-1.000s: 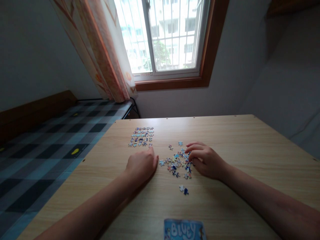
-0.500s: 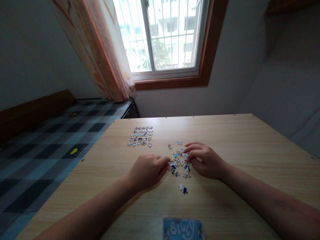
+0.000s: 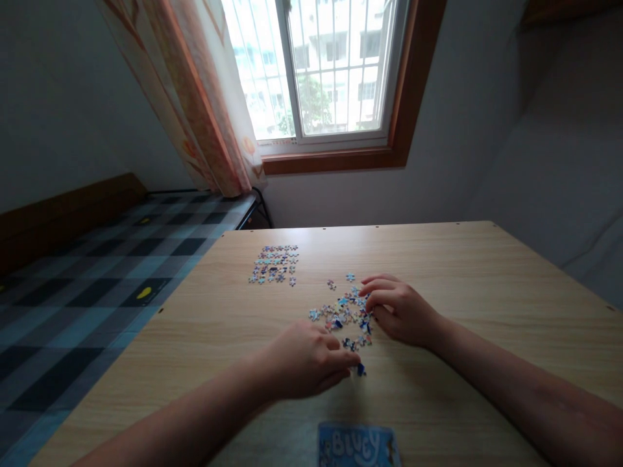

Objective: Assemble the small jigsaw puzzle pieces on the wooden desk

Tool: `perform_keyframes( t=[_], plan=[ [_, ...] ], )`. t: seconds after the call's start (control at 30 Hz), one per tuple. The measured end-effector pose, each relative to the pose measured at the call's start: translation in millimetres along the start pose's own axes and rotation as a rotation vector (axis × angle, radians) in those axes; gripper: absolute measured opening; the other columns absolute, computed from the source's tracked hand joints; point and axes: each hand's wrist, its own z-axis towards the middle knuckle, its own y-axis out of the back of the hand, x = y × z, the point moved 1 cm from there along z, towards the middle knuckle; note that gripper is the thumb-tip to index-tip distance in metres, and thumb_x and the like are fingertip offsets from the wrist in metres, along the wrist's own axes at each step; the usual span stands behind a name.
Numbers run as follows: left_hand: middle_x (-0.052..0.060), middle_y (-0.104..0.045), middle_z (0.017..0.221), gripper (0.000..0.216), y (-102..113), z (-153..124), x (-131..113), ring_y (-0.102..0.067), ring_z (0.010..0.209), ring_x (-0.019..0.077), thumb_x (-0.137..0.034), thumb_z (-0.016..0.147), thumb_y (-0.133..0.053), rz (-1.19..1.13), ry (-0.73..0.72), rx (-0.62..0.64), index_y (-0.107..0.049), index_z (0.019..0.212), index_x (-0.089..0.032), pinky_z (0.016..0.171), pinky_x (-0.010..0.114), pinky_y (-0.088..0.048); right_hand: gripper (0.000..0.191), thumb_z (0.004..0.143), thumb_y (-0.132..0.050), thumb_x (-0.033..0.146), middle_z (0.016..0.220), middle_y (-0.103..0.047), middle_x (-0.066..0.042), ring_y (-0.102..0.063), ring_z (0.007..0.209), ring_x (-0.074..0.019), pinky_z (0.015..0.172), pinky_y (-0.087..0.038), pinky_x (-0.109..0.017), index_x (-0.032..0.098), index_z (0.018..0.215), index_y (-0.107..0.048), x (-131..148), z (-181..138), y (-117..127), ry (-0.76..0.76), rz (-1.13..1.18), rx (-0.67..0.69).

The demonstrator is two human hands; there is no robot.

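A heap of loose puzzle pieces [image 3: 341,314] lies mid-table on the light wooden table [image 3: 487,285]. My left hand [image 3: 311,357] reaches across below the heap, its fingertips pinched at a stray piece [image 3: 361,370] near the table's front. My right hand [image 3: 402,311] rests at the heap's right edge with fingers curled onto the pieces. Further back on the left, sorted puzzle pieces [image 3: 275,264] lie in neat rows.
A blue "Bluey" puzzle box [image 3: 359,446] sits at the near table edge. A bed with a checked cover [image 3: 73,285] stands to the left. A window [image 3: 321,71] and a curtain [image 3: 204,110] are behind the table.
My left hand has moved from beside the sorted rows, rightward and nearer, to the stray piece below the heap. My right hand has stayed at the heap.
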Motion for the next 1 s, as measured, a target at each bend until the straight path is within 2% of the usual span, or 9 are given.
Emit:
perform_keyframes(
  t=[0.3, 1.0],
  plan=[
    [0.000, -0.071, 0.074, 0.019, -5.7, -0.4, 3.8, -0.067, 0.066, 0.0166, -0.032, 0.099, -0.052, -0.009, 0.035, -0.015, -0.069, 0.097, -0.023, 0.057, 0.029, -0.048, 0.026, 0.080, -0.056, -0.001, 0.095, -0.074, -0.003, -0.066, 0.107, -0.0225, 0.095, -0.054, -0.043, 0.023, 0.076, -0.067, -1.4, -0.9, -1.0, -0.012, -0.006, 0.006],
    [-0.001, -0.072, 0.079, 0.015, -8.7, -1.6, 6.0, -0.068, 0.068, 0.0169, -0.028, 0.096, -0.052, -0.021, 0.064, -0.006, -0.065, 0.100, -0.023, 0.060, 0.029, -0.049, 0.028, 0.078, -0.055, -0.002, 0.096, -0.075, -0.003, -0.067, 0.107, -0.0228, 0.094, -0.055, -0.042, 0.023, 0.075, -0.069, -2.7, -0.5, -1.9, -0.038, 0.001, 0.051]
  ],
)
